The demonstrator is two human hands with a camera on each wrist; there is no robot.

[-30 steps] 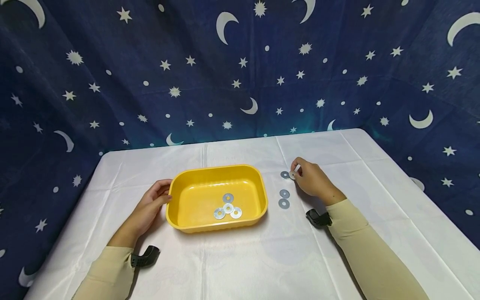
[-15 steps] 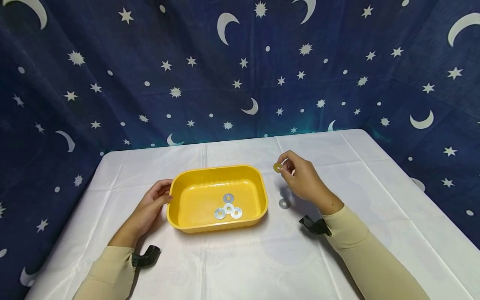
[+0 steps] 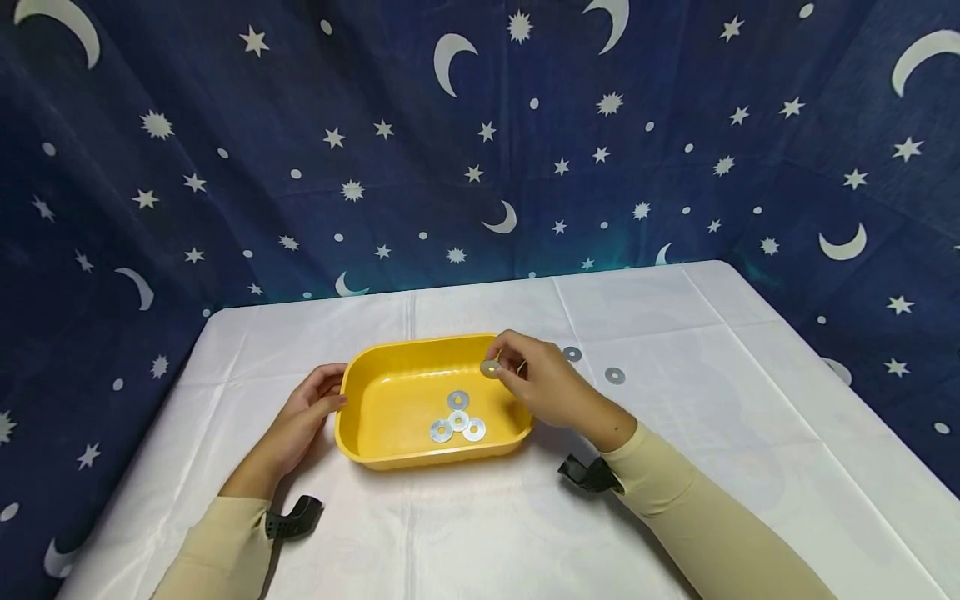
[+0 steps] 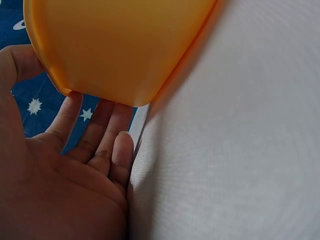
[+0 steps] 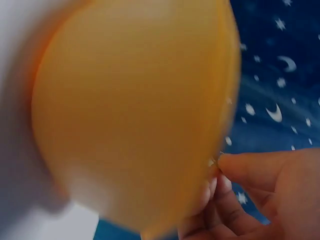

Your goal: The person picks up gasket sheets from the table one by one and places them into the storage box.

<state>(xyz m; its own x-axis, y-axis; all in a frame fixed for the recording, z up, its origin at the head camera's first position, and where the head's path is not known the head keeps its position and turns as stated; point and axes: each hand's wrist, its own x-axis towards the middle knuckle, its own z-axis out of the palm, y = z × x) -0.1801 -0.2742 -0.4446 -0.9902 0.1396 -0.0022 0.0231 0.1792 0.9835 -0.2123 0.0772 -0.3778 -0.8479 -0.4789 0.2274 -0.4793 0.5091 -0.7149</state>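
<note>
Your left hand lies with relaxed fingers against the smooth yellow plastic tray; the left wrist view shows the palm open. Four flat metal washers lie inside. Your right hand pinches a washer above the tray. Two more rest on the white-clothed counter.

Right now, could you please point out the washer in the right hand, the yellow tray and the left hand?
washer (image 3: 490,369), head view, its flat face.
yellow tray (image 3: 431,457), head view, near outer wall.
left hand (image 3: 303,414), head view, back of hand.
</note>
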